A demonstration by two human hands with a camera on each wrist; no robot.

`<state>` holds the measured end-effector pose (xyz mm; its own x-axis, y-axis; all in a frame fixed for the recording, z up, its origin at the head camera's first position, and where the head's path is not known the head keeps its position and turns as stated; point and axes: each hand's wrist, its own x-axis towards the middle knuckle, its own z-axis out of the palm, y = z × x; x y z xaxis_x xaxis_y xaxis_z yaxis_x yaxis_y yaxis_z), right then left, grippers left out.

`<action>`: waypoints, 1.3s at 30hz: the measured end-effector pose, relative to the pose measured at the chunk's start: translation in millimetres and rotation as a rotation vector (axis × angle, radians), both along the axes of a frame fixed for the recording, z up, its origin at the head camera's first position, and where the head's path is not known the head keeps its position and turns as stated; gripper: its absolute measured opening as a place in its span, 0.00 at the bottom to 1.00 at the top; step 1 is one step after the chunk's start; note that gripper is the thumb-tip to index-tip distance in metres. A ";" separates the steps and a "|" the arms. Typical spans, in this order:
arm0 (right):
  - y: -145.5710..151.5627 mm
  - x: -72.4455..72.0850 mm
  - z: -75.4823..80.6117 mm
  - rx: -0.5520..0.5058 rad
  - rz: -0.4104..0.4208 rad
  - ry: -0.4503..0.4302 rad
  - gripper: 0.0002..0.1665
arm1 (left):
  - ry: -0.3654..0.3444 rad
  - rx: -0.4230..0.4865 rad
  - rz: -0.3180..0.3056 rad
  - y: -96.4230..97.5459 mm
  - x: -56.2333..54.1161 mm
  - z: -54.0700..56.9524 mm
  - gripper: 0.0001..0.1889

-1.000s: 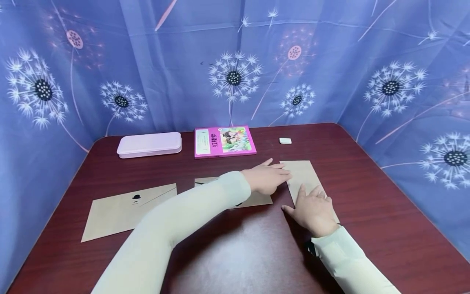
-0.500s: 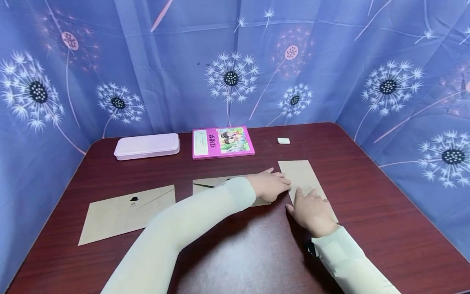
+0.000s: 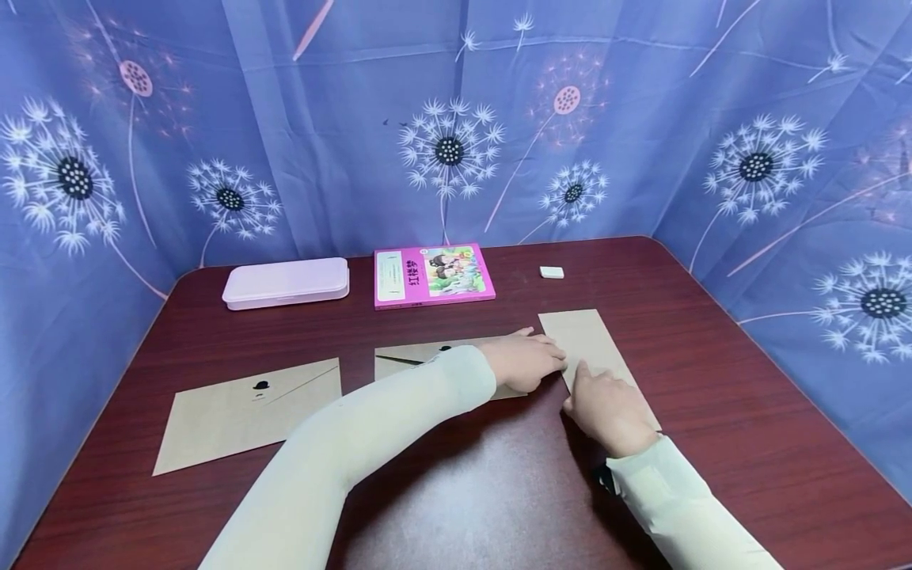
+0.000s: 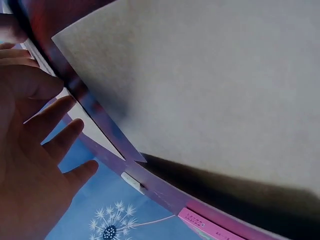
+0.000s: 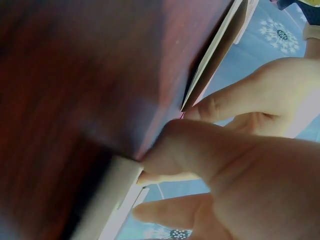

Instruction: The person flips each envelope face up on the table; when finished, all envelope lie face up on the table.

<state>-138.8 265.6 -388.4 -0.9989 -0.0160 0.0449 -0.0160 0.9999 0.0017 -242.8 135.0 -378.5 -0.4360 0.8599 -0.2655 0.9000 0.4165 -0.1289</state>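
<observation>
And there, nearer the viewer and rightward of the pink book, lay the tan envelope! The left hand reached its edge, fingers straight, slightly spread; the right hand touched it, pinching or not, impossible to tell.

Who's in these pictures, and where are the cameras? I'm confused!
No machine here, just a person. One camera is worn on the head, looking down; one on each wrist peeks closely at the work. On the table: a tan envelope with a hat picture, another envelope partly hidden by the left sleeve, a lilac pencil case, a pink book and a white eraser. The left hand and right hand both touch a plain tan envelope; I can't tell whether they pinch it.
</observation>
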 end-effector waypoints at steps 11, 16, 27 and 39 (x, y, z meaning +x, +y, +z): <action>3.0 4.7 4.2 -0.014 0.132 0.147 0.30 | 0.028 0.082 -0.028 -4.3 0.2 1.7 0.23; 7.5 2.8 8.2 -0.037 0.132 0.277 0.11 | 0.054 0.110 -0.024 -5.7 -0.2 0.9 0.22; 31.3 -1.7 23.5 -0.230 0.173 0.469 0.06 | 0.103 0.384 0.002 -7.3 -17.9 -5.0 0.09; 69.1 5.0 50.1 -0.359 0.200 0.502 0.19 | 0.074 0.716 0.066 -9.6 -22.7 14.9 0.05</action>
<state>-133.7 334.8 -338.3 -0.8342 -0.0967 0.5429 -0.2864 0.9173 -0.2768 -265.4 125.4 -363.6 -0.4883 0.7829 0.3855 0.8693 0.4751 0.1364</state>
